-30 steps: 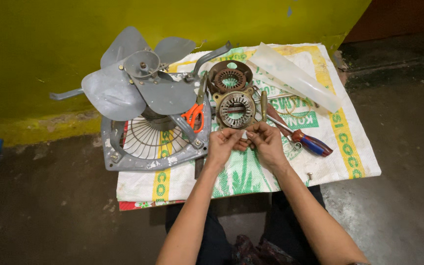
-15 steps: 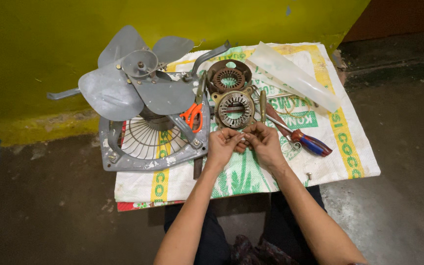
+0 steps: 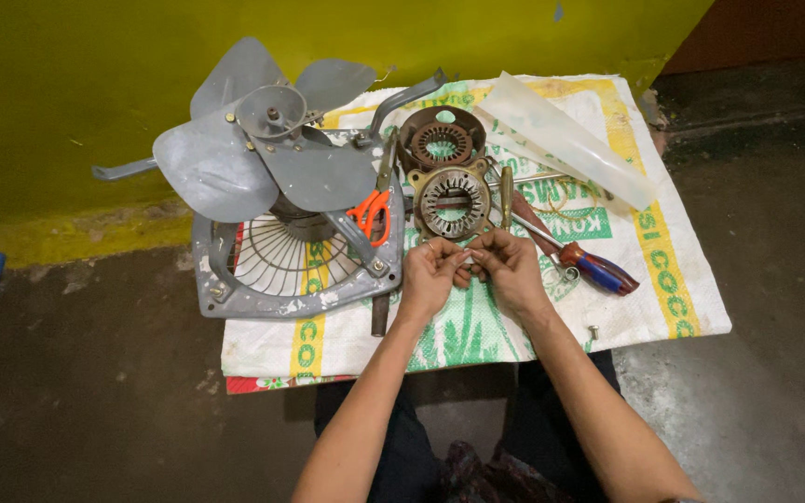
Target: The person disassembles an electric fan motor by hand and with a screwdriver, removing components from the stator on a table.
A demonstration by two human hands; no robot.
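Both hands together, left hand (image 3: 429, 273) and right hand (image 3: 507, 270) pinching small white strip (image 3: 467, 256) at fingertips. I'd keep strip taut, flat, low; stator (image 3: 451, 199) just beyond hands.

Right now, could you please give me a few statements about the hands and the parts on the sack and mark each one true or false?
1. Both hands, the left hand and the right hand, meet over the sack and pinch a small white piece. True.
2. The scissors have blue handles. False: they are orange.
3. The screwdriver lies to the right of the hands. True.
4. The fan stands on the right end of the sack. False: it is on the left end.
5. Two round motor parts lie just beyond the hands. True.
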